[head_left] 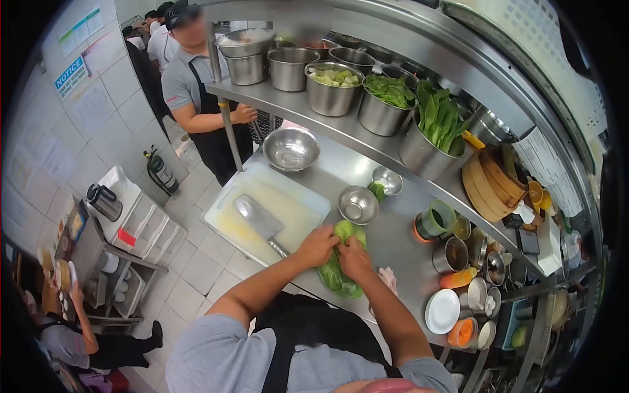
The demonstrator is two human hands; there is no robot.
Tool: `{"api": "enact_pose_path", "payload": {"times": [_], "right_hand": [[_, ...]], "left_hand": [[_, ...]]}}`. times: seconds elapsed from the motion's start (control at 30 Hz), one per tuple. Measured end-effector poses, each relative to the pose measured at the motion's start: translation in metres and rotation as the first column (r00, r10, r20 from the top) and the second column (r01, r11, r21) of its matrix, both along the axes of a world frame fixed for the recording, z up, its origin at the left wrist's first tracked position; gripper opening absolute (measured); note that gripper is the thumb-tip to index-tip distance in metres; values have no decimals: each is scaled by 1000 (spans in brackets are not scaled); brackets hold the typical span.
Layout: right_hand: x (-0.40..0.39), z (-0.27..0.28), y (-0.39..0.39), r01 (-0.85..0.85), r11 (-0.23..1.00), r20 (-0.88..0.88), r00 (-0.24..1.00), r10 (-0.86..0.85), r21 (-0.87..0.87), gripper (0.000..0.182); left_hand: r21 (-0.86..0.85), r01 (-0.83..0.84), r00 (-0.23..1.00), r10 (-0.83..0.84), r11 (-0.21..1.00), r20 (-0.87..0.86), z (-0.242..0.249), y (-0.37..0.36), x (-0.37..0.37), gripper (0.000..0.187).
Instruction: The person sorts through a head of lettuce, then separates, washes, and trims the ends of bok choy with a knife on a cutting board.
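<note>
A pale green leafy vegetable, shiny as if in clear plastic, lies at the front of the steel counter. My left hand has its fingers closed on the upper left side of it. From the right, my right hand grips the same part, close beside the left; the fingertips are partly hidden. Left of my hands, a cleaver rests on a white cutting board, its handle pointing toward my left forearm. Just beyond the vegetable stands a small steel bowl.
Overhead, a steel shelf carries pots of greens and bamboo steamers. A colander sits behind the board. White plates and sauce containers crowd the right. A co-worker stands across the counter, another at far left.
</note>
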State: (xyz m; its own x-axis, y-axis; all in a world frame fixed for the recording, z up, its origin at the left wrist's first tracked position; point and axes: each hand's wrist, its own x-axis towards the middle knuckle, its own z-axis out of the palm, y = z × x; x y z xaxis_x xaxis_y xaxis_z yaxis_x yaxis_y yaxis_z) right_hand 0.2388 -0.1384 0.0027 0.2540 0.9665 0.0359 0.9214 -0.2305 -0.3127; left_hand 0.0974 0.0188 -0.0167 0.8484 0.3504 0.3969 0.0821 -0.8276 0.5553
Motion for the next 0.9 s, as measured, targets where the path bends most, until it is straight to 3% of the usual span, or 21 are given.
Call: {"api": "enact_pose_path", "payload": {"times": [0.07, 0.2, 0.27, 0.3, 0.53, 0.6, 0.7, 0.77, 0.9], "right_hand": [[-5, 22, 1, 49, 990, 26, 999, -46, -133, 49], [12, 3, 7, -2, 985, 39, 999, 8, -172, 39], [21, -1, 5, 2, 1000, 61, 998, -4, 23, 27], [22, 3, 5, -17, 1000, 66, 998, 16, 20, 27], [17, 22, -7, 39, 974, -159, 987, -4, 223, 21], [17, 24, -10, 64, 970, -190, 982, -19, 236, 21], [6, 30, -11, -11, 982, -169, 985, 43, 189, 27], [-8, 39, -13, -135, 971, 158, 982, 104, 199, 31], [13, -9, -11, 4, 1000, 138, 990, -7, 23, 37]], "left_hand": [[53, -12, 997, 16, 998, -70, -1, 3, -5, 26], [99, -67, 979, 84, 993, -184, -6, 6, 4, 38], [93, 53, 991, -40, 994, -130, 2, 5, -1, 40], [92, 66, 991, -54, 994, -126, 2, 4, -4, 42], [110, 4, 988, 13, 994, -155, -10, -2, 0, 29], [163, -9, 964, 52, 987, -259, -14, -4, 5, 19], [195, 0, 974, 44, 981, -221, -18, -2, 7, 18], [163, -2, 980, 34, 987, -198, -21, 2, 9, 21], [98, -51, 995, 59, 994, -82, -25, -1, 10, 30]]}}
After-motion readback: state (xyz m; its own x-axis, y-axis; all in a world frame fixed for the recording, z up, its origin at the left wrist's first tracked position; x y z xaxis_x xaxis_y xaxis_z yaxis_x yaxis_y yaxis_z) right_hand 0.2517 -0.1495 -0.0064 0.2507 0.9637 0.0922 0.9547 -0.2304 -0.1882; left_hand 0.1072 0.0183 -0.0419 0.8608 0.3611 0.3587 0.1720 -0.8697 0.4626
